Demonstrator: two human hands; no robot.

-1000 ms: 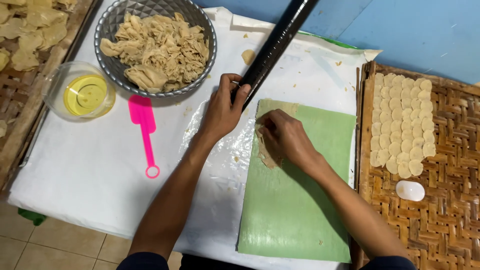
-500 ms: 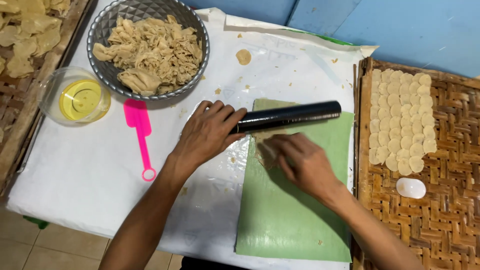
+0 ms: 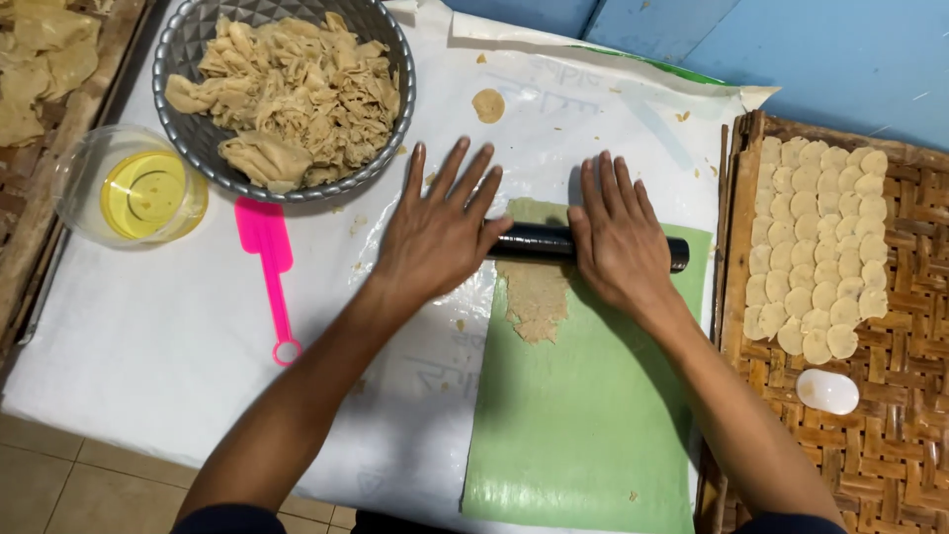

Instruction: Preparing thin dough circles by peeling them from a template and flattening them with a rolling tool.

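Head view. Roller [image 3: 583, 244]: black, lying crosswise on green mat [image 3: 593, 415] over flattened dough [image 3: 537, 302]; middle hidden under palms. Bare mat toward near edge; mat's bottom cut off. Left hand [image 3: 440, 232], right hand [image 3: 618, 237]: flat, fingers spread, pressing roller. Bowl [image 3: 188, 59], pink spatula [image 3: 269, 267] left; woven tray [image 3: 890, 415] right.

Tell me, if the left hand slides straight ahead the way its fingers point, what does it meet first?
Probably the grey bowl, near its rim; the left hand points up and slightly right, so it could narrowly pass.
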